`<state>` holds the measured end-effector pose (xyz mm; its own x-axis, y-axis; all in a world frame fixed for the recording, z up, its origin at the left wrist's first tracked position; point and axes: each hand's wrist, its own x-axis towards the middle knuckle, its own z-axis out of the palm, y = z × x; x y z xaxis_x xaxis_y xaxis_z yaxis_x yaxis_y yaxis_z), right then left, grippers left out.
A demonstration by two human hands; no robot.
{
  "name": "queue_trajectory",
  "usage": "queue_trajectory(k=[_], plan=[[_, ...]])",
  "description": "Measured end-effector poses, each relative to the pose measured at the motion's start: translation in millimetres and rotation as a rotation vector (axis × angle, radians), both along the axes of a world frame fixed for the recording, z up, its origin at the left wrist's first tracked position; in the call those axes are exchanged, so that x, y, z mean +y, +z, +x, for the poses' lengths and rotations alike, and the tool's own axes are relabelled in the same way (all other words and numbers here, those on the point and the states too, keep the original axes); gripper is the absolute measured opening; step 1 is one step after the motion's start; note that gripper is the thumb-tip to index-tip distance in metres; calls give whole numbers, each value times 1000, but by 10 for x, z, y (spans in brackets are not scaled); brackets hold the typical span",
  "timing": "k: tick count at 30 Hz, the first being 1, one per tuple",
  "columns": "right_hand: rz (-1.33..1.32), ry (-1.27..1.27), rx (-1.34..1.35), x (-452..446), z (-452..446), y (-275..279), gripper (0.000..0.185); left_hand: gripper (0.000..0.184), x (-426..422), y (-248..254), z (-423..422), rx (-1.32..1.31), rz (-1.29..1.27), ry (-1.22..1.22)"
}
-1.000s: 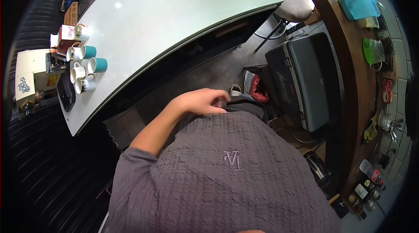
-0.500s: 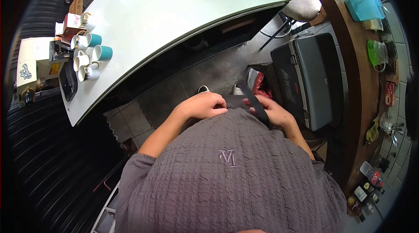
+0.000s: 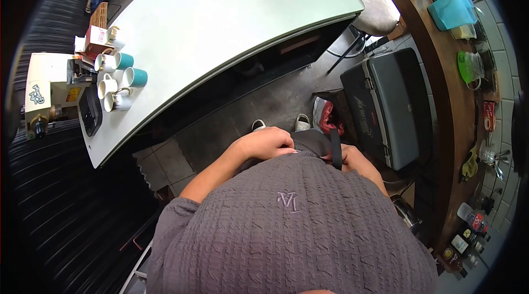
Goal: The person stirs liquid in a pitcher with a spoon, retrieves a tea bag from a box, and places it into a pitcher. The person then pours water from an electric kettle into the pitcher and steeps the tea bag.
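Observation:
At my waist, in front of the dark grey shirt [image 3: 297,233], are both hands. My left hand [image 3: 267,143] is closed at the shirt's front edge, its fingers curled in; what they pinch is too small to make out. My right hand [image 3: 352,160] is closed beside a black strap [image 3: 335,148] and seems to grip it; its fingertips are partly hidden behind the strap. Dark cloth [image 3: 311,141] lies between the two hands, just beyond the shirt's edge.
A white table [image 3: 220,18] stands ahead, with several cups such as a teal one [image 3: 135,77] at its left end. A grey case [image 3: 394,109] stands at the right, beside a wooden counter [image 3: 441,73]. A stool [image 3: 372,7] is behind it.
My right hand has come into view since the first frame, bringing the black strap. Since the second, it has moved down to the waist, and the strap hangs more upright.

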<state>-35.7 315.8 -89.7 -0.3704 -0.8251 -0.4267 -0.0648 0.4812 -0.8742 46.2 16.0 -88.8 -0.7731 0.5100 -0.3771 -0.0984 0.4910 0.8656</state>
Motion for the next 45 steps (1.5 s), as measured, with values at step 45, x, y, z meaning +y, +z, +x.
queue_trajectory(k=[45], plan=[[345, -364, -220, -378, -105, -844, 37, 41, -620, -2020, 2786, 340, -180, 1307]])
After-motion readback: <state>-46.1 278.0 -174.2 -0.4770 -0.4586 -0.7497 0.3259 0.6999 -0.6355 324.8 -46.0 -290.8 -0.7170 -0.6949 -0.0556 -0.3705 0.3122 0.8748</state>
